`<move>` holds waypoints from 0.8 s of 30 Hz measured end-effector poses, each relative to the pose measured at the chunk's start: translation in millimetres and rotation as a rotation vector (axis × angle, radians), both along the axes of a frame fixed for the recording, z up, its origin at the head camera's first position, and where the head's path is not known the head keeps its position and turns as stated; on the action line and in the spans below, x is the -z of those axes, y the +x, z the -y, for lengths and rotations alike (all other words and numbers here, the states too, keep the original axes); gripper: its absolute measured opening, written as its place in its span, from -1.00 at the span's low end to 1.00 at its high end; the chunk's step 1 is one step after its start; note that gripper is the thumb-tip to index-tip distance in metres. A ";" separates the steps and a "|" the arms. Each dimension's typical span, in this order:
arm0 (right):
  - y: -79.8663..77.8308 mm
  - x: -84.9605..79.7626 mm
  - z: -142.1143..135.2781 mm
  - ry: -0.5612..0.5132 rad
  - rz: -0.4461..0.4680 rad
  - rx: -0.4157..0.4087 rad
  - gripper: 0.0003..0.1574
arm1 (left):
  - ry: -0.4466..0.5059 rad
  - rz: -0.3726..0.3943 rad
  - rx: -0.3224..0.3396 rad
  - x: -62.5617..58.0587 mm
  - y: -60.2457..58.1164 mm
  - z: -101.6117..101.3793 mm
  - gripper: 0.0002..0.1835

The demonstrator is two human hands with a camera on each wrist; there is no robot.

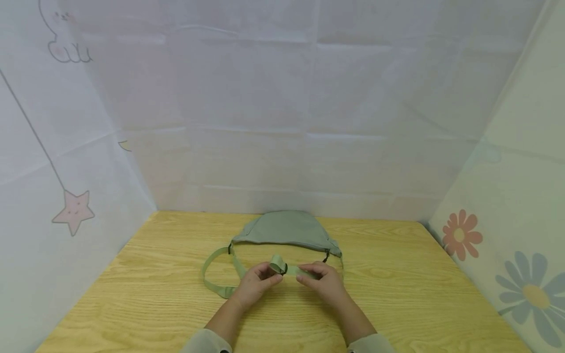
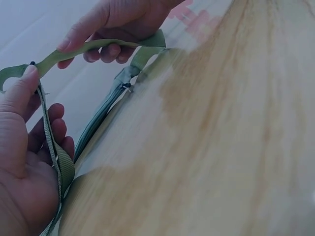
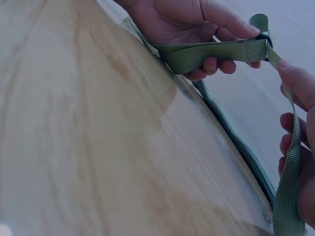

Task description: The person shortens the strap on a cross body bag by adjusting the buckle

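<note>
A grey-green crossbody bag (image 1: 287,229) lies near the back of the table, its green webbing strap (image 1: 218,289) looping out toward the front left. My left hand (image 1: 253,288) pinches the strap at a small black slider buckle (image 2: 33,64), thumb on top. A short loop of webbing (image 1: 278,264) stands up from the buckle. To the right, my right hand (image 1: 326,284) pinches the strap between thumb and fingers, a short span of webbing (image 3: 275,55) running between the hands. More strap hangs down past each palm in the wrist views.
The wood-grain table (image 1: 397,289) reaches a pale cloth wall (image 1: 287,122) right behind the bag. Printed side cloths rise at left and right, with a pink star (image 1: 74,212) and flowers (image 1: 462,235). A black zip pull (image 1: 326,256) hangs at the bag's right end.
</note>
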State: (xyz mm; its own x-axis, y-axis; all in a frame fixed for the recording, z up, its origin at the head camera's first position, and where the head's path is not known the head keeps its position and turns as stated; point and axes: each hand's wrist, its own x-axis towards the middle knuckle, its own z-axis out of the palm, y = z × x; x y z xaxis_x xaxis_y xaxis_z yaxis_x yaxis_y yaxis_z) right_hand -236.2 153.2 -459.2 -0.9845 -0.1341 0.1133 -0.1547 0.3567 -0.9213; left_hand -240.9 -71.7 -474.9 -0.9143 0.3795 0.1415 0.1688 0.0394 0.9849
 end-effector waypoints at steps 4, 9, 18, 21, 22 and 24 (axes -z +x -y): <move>-0.5 2.3 2.1 0.003 0.003 -0.012 -0.65 | -0.005 0.017 0.018 0.4 1.5 -3.2 -0.62; -0.3 3.1 3.6 0.053 -0.017 -0.041 -0.61 | 0.000 0.018 0.033 1.6 2.2 -6.6 -0.60; 1.4 -1.7 -0.8 0.183 -0.098 -0.077 -0.44 | -0.002 0.019 0.000 1.1 0.8 -5.4 -0.64; 1.7 -2.4 -4.1 0.267 -0.149 -0.091 -0.41 | -0.005 0.023 -0.015 0.3 1.4 -5.0 -0.64; 1.8 -2.4 -5.2 0.295 -0.158 -0.091 -0.41 | -0.003 0.026 -0.017 0.1 1.7 -4.8 -0.64; 2.4 -2.8 -7.4 0.344 -0.176 -0.093 -0.39 | -0.003 0.026 -0.021 -0.2 1.9 -4.4 -0.63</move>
State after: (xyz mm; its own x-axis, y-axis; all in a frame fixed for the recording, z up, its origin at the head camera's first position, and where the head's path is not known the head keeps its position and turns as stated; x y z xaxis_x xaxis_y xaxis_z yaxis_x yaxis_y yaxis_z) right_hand -233.7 160.6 -456.4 -0.9358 -0.2816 0.2122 -0.3460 0.6170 -0.7068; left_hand -239.0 -67.3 -474.7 -0.9253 0.3608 0.1167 0.1426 0.0457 0.9887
